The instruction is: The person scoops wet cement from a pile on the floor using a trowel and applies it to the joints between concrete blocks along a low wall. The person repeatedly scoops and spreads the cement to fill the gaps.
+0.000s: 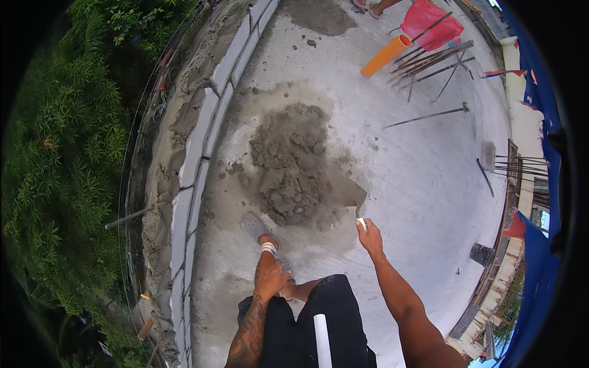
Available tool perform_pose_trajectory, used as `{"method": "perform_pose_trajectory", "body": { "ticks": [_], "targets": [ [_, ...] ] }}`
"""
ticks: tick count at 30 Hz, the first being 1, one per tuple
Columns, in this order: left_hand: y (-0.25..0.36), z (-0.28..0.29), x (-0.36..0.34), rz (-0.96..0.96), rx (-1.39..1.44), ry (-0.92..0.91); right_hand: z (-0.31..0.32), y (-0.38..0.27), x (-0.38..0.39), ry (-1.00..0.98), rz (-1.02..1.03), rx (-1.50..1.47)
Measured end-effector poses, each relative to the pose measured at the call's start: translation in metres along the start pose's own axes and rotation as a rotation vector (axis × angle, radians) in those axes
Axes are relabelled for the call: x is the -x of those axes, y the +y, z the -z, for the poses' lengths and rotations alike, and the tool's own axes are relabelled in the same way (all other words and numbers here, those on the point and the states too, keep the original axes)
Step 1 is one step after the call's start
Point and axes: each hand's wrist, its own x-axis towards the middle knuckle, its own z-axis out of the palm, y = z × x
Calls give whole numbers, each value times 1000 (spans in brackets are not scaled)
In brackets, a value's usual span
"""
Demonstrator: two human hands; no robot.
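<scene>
My right hand point(370, 236) is closed on the pale handle of a trowel point(345, 191), whose metal blade lies against the right side of a lumpy heap of wet grey mortar point(288, 196). My left hand point(272, 279) hangs beside my lower leg with loosely bent fingers apart, holding nothing I can see. My foot in a grey clog point(253, 226) rests on the stained concrete floor just below the heap. A white tube point(322, 340) stands upright over my dark shorts at the bottom middle.
A low block wall point(202, 172) edges the floor at left, with greenery beyond. An orange pipe point(383, 56), steel bars point(426, 116) and red plastic point(429, 24) lie upper right. Another person's feet point(374, 9) show at the top. A blue tarp point(540, 282) borders the right.
</scene>
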Motion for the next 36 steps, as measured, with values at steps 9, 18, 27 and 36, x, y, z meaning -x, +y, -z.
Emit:
{"method": "perform_pose_trajectory", "body": {
  "ticks": [9, 18, 27, 36],
  "targets": [
    [51, -6, -105, 171, 107, -227, -1, 21, -253, -96, -50, 112],
    [64, -106, -191, 228, 143, -185, -83, 105, -488, -295, -229, 144],
    [114, -144, -222, 154, 590, -382, -307, -35, -456, -845, 443, 295],
    [69, -115, -249, 356, 511, -133, -236, -75, -424, -837, 575, 476]
  ]
}}
